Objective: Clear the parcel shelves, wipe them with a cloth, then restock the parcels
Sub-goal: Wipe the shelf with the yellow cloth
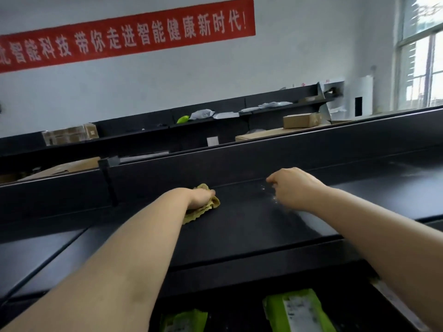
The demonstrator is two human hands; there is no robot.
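Note:
A black top shelf (251, 226) stretches across the view with no parcels on the part in front of me. My left hand (201, 197) grips a crumpled yellow-green cloth (206, 208) and presses it on the shelf near its back wall. To the right, my right hand (292, 188) hovers over or rests on the shelf with curled fingers, holding nothing that I can see. White dust specks (273, 196) lie on the shelf just beside it. Two green parcels (299, 310) (184, 321) lie on the lower shelf below.
A black divider bracket (109, 180) stands on the shelf's back wall to the left. Behind are more black shelves with cardboard boxes (302, 119) and grey mail bags (202, 114). A red banner (124, 34) hangs on the wall; a window (422, 53) is at right.

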